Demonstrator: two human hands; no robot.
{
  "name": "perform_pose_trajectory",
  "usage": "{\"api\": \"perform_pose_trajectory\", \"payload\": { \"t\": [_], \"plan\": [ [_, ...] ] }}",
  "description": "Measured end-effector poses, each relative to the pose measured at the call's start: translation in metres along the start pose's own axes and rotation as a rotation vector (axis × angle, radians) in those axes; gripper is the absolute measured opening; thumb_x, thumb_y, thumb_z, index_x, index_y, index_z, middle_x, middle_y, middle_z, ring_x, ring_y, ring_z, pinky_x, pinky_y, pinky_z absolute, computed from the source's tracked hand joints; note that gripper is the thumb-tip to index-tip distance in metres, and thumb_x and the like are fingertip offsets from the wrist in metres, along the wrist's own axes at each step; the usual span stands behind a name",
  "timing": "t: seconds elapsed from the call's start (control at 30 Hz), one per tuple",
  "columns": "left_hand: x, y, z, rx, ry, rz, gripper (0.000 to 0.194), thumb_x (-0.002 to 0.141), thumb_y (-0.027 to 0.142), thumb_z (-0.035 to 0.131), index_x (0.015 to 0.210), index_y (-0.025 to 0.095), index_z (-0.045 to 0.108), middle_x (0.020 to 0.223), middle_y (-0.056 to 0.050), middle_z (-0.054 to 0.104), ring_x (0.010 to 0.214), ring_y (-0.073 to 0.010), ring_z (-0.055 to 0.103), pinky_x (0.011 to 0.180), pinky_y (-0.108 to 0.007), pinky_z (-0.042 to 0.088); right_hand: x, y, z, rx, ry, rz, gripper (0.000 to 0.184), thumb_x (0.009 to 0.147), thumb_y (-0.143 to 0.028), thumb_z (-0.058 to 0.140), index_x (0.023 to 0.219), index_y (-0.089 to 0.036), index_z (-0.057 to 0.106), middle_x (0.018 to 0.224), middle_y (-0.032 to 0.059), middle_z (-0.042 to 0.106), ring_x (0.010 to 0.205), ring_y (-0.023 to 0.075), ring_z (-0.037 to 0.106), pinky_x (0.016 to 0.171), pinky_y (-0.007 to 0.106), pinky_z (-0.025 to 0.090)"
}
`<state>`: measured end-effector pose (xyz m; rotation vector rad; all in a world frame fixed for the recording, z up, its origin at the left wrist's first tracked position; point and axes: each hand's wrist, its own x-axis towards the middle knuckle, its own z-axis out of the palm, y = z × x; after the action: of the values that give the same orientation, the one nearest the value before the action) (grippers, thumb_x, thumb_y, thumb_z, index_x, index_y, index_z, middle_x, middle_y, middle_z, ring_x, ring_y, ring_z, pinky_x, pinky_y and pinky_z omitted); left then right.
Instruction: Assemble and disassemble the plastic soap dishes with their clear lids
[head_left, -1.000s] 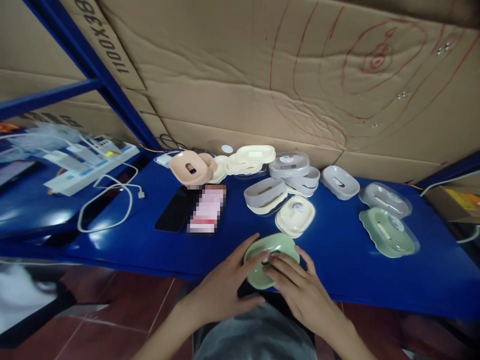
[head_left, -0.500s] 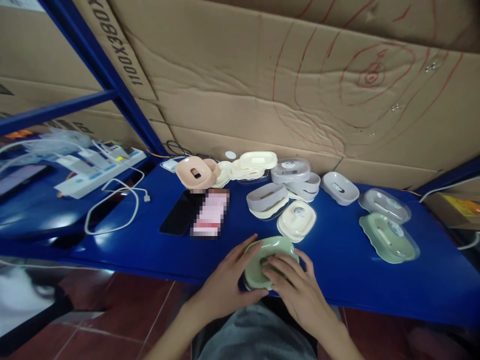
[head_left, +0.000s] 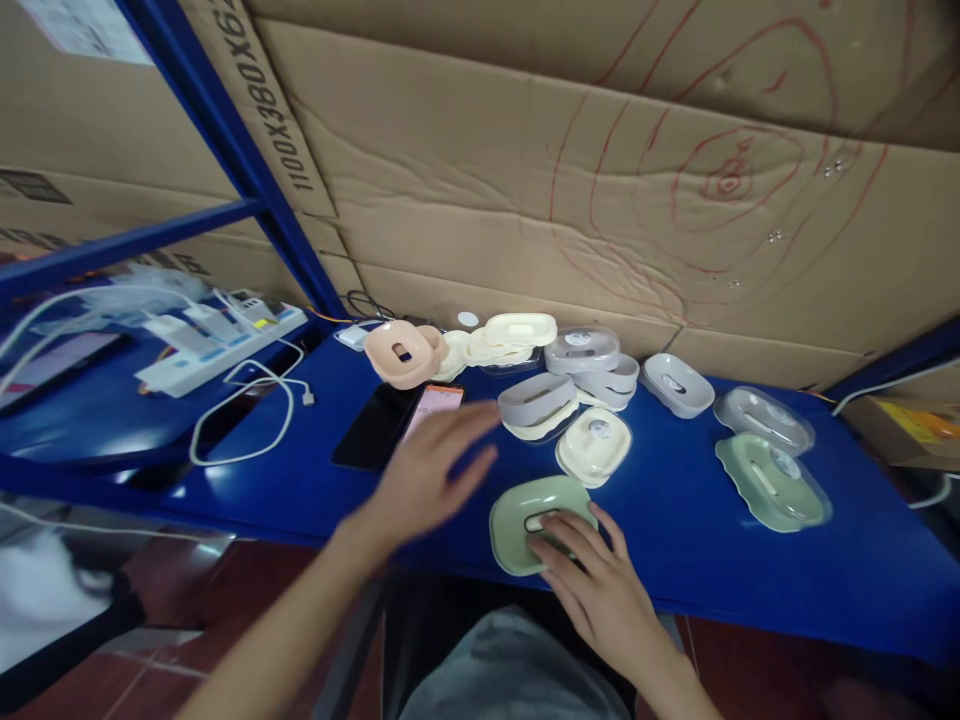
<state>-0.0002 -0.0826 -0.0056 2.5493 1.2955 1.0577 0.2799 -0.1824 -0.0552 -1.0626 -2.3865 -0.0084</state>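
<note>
At the table's front edge lies a green soap dish (head_left: 514, 510) with a slot in its middle. My right hand (head_left: 596, 570) grips it at the right side, with some fingertips inside by the slot and another finger along the outer rim. Away from the dish, my left hand (head_left: 435, 465) is raised over the table, slightly blurred, its fingers stretched out and nothing in them. It covers the lower part of a lit phone (head_left: 439, 397). Just behind the green dish sits a cream soap dish (head_left: 592, 447) with a round label.
Grey soap dishes (head_left: 536, 400) and stacked cream pieces (head_left: 517, 330) stand along the cardboard wall, beside a peach dish (head_left: 401, 355). A dark phone (head_left: 371, 425) lies left. Further left are a power strip (head_left: 225, 345) and a white cable. A green dish with clear cover (head_left: 772, 480) is at right.
My left hand has let go of the green soap dish and moved up and left, over the lit phone. My right hand stays on the dish. The view has shifted slightly.
</note>
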Motion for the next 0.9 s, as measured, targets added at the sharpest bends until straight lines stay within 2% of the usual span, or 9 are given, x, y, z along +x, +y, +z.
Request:
{"api": "perform_pose_trajectory", "payload": {
  "t": [0.07, 0.13, 0.17, 0.27, 0.37, 0.47, 0.6, 0.7, 0.9],
  "plan": [
    [0.054, -0.038, -0.016, 0.2, 0.021, -0.126, 0.037, 0.109, 0.033, 0.05, 0.142, 0.023, 0.064, 0.137, -0.013, 0.072, 0.131, -0.0317, 0.065, 0.116, -0.051, 0.048, 0.0, -0.001, 0.001, -0.003, 0.001, 0.008, 0.032, 0.11, -0.022, 0.052, 0.137, -0.028, 0.067, 0.139, 0.0033, 0.073, 0.134, 0.0191, 0.063, 0.13, 0.045, 0.025],
    [0.105, -0.074, -0.022, 0.434, -0.08, -0.301, 0.042, 0.106, 0.029, 0.05, 0.145, 0.017, 0.059, 0.14, -0.018, 0.068, 0.133, -0.0361, 0.062, 0.113, -0.054, 0.046, -0.001, -0.002, 0.002, -0.008, 0.01, 0.021, 0.034, 0.11, -0.022, 0.052, 0.14, -0.028, 0.066, 0.138, 0.0038, 0.073, 0.133, 0.0195, 0.065, 0.129, 0.046, 0.029],
    [0.125, -0.09, -0.022, 0.471, -0.099, -0.335, 0.045, 0.103, 0.024, 0.052, 0.146, 0.013, 0.058, 0.14, -0.023, 0.067, 0.133, -0.0391, 0.061, 0.111, -0.056, 0.045, -0.001, -0.002, 0.002, -0.009, 0.017, 0.029, 0.035, 0.11, -0.023, 0.053, 0.142, -0.028, 0.065, 0.138, 0.004, 0.073, 0.133, 0.0196, 0.065, 0.129, 0.047, 0.03],
    [0.158, -0.121, -0.01, 0.515, -0.153, -0.353, 0.048, 0.093, 0.017, 0.06, 0.14, 0.009, 0.059, 0.135, -0.027, 0.067, 0.124, -0.0413, 0.064, 0.105, -0.055, 0.045, -0.001, -0.003, 0.002, -0.011, 0.031, 0.059, 0.037, 0.109, -0.022, 0.054, 0.145, -0.028, 0.063, 0.138, 0.0044, 0.073, 0.133, 0.02, 0.065, 0.129, 0.048, 0.032],
    [0.159, -0.133, 0.004, 0.553, -0.163, -0.322, 0.034, 0.091, 0.016, 0.059, 0.125, 0.011, 0.066, 0.135, -0.026, 0.064, 0.127, -0.0418, 0.06, 0.106, -0.055, 0.042, -0.001, -0.003, 0.001, -0.012, 0.036, 0.069, 0.038, 0.108, -0.022, 0.054, 0.144, -0.028, 0.063, 0.138, 0.0044, 0.074, 0.133, 0.0201, 0.065, 0.129, 0.048, 0.033],
    [0.155, -0.133, 0.006, 0.581, -0.129, -0.296, 0.025, 0.097, 0.019, 0.052, 0.114, 0.012, 0.068, 0.132, -0.026, 0.064, 0.129, -0.043, 0.057, 0.106, -0.057, 0.04, -0.001, -0.002, 0.001, -0.003, 0.044, 0.063, 0.036, 0.108, -0.021, 0.055, 0.143, -0.027, 0.064, 0.137, 0.0032, 0.074, 0.132, 0.0195, 0.066, 0.13, 0.047, 0.032],
    [0.154, -0.122, -0.007, 0.584, -0.044, -0.278, 0.029, 0.104, 0.025, 0.044, 0.123, 0.013, 0.063, 0.13, -0.024, 0.064, 0.123, -0.0398, 0.061, 0.103, -0.052, 0.043, -0.004, 0.0, 0.005, 0.016, 0.017, 0.106, 0.044, 0.11, -0.023, 0.053, 0.154, -0.023, 0.053, 0.144, 0.0037, 0.072, 0.137, 0.0194, 0.064, 0.131, 0.046, 0.031],
    [0.15, -0.112, -0.008, 0.567, 0.062, -0.266, 0.029, 0.108, 0.03, 0.041, 0.124, 0.016, 0.06, 0.123, -0.02, 0.067, 0.119, -0.0372, 0.063, 0.101, -0.048, 0.045, -0.008, 0.003, 0.008, 0.008, -0.023, 0.121, 0.051, 0.11, -0.024, 0.054, 0.159, -0.021, 0.046, 0.15, 0.0072, 0.067, 0.142, 0.0215, 0.06, 0.13, 0.049, 0.035],
    [0.129, -0.115, 0.022, 0.381, 0.151, -0.25, 0.019, 0.105, 0.027, 0.046, 0.114, 0.017, 0.059, 0.116, -0.018, 0.07, 0.114, -0.0334, 0.066, 0.101, -0.045, 0.045, -0.011, 0.006, 0.01, -0.044, -0.073, 0.128, 0.055, 0.109, -0.026, 0.055, 0.163, -0.024, 0.043, 0.156, 0.0077, 0.062, 0.145, 0.0247, 0.058, 0.126, 0.052, 0.042]
  ]
}}
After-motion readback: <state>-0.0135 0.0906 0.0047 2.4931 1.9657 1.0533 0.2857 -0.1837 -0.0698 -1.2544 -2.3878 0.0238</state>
